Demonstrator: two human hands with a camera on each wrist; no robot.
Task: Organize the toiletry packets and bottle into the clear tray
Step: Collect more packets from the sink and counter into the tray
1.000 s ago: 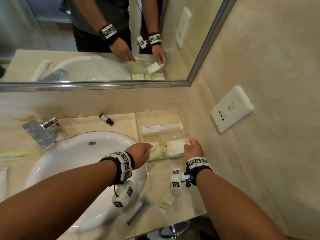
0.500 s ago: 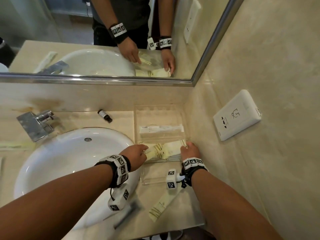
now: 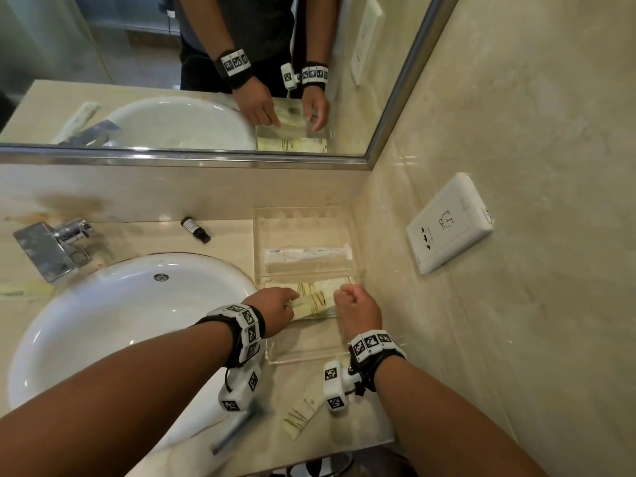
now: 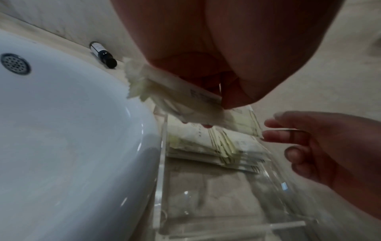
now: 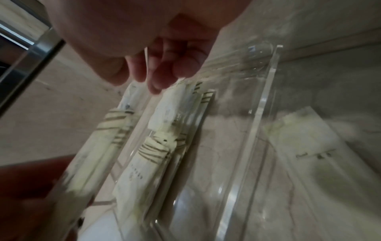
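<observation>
A clear tray (image 3: 303,359) lies on the counter between the basin and the right wall. A white packet (image 3: 308,253) rests in its far part. A stack of pale yellow striped packets (image 3: 321,297) lies across its middle. My left hand (image 3: 292,301) pinches the left end of the top packet (image 4: 175,93), lifted slightly over the stack (image 4: 218,146). My right hand (image 3: 344,292) hovers at the stack's right end, fingers loosely curled (image 5: 156,78) and holding nothing. A small dark bottle (image 3: 196,229) lies on the counter behind the basin, left of the tray.
A white basin (image 3: 120,321) fills the left, with a chrome tap (image 3: 51,246) behind it. One more yellow packet (image 3: 299,413) and a dark slim item (image 3: 234,432) lie on the counter's front edge. A wall socket (image 3: 447,222) is on the right; a mirror is behind.
The yellow packets have come down into the middle of the tray. My right hand has let go of their right end and its fingers have curled back. My left hand keeps its pinch.
</observation>
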